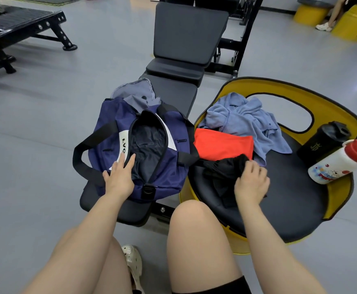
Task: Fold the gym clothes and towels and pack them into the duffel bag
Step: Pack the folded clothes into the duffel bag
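The navy blue fabric duffel bag (169, 166) with black straps and a white side panel sits unzipped on the near end of the black padded workout bench (173, 92), its dark lining showing and nothing visible inside. The left hand (119, 177) lies flat at the bag's mouth, fingers straight, fingertips pressing the near rim of the opening beside the printed white panel. Over to the right, the right hand (250, 183) curls its fingers round a crumpled black garment (222, 172) and grips it on the round black seat cushion of the yellow chair (300, 102). Just behind that garment lies a folded orange-red cloth (222, 147), flat and neat, touching the bag's side. Behind and partly over the orange piece sprawls a rumpled light blue towel (243, 122), unfolded. A grey-blue cloth (135, 92) is bunched on the bench at the far end of the bag, spilling against it. At the chair's right edge stand two bottles close together: a black shaker bottle (323, 141) and a white bottle with a red cap and cartoon print (338, 162), tilted. Bare knees fill the foreground, with a pale perforated clog (133, 264) on the grey floor between them. A second black bench (24, 26) stands far left.
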Motion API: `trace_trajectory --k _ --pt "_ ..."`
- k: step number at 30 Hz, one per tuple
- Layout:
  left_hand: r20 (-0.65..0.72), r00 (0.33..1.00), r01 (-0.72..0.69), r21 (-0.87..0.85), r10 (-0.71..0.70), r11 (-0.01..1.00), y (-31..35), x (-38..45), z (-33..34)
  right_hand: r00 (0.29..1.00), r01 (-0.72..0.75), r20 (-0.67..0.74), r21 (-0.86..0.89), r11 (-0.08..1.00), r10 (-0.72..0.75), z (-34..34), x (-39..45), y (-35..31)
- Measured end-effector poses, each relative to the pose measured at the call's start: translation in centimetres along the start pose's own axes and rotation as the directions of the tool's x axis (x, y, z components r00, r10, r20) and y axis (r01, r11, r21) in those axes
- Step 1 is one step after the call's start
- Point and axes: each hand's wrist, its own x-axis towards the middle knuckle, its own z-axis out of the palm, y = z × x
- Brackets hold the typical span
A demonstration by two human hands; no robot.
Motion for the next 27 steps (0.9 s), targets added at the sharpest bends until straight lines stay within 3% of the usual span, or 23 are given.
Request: trace_trajectory --k 2,5,9,12,14,18,23,27 --pt "-0.002 1.000 -0.003 0.004 0.003 1.000 -0.1 0.0 0.1 0.988 0.102 0.111 0.077 0.992 -0.110 1.5 -2.0 -0.9" --pt "-0.005 1.000 -0.007 0.007 0.007 1.000 -0.2 0.0 0.2 0.963 0.080 0.233 0.230 0.970 -0.134 3.0 -4.2 -1.8" --pt "-0.007 1.000 -0.012 0.006 0.012 1.000 -0.3 0.0 0.4 0.953 -0.140 0.303 0.456 0.879 -0.005 2.5 -3.3 -1.8" --pt "-0.012 1.000 -0.015 0.011 0.015 1.000 -0.3 0.1 0.5 0.937 -0.244 0.328 0.368 0.897 0.120 2.1 -1.6 -0.9" --pt "-0.018 1.000 -0.016 0.006 0.016 1.000 -0.3 0.1 0.5 0.884 -0.316 0.433 0.275 0.908 0.176 2.2 -0.5 -0.2" --pt "-0.012 1.000 -0.002 -0.018 0.002 1.000 -0.2 0.3 0.3 0.703 -0.527 0.698 0.379 0.761 0.139 2.7 1.1 0.2" --pt "-0.035 0.991 0.120 -0.132 -0.126 0.984 -0.8 0.6 -0.3 0.725 -0.531 0.679 0.440 0.724 0.118 3.2 1.2 -0.3" --pt "0.016 0.982 0.185 -0.262 -0.188 0.947 -1.5 0.9 -0.8 0.736 -0.566 0.670 0.527 0.634 0.100 2.6 0.7 -0.9"
